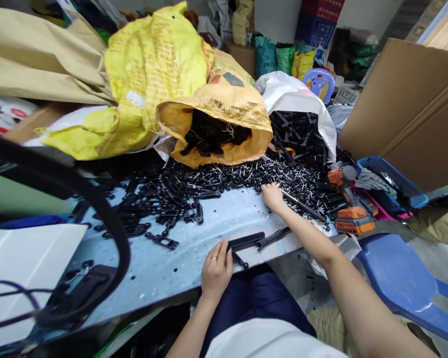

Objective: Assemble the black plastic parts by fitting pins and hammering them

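My left hand [216, 271] rests at the near edge of the pale blue table [160, 268], fingers curled on a long black plastic part [252, 241] that lies flat there. My right hand [272, 195] reaches forward into a heap of small metal pins and black pieces [246, 176], fingers bent down among them; what it pinches is too small to name. A thin black rod [306, 206] lies just right of that hand.
An open orange sack [224, 129] of black parts lies behind the heap, with yellow [149, 74] and white [294, 94] sacks beside it. An orange cordless drill [349, 204] sits at the right edge. A blue plastic chair [403, 283] and cardboard sheet [414, 109] stand right.
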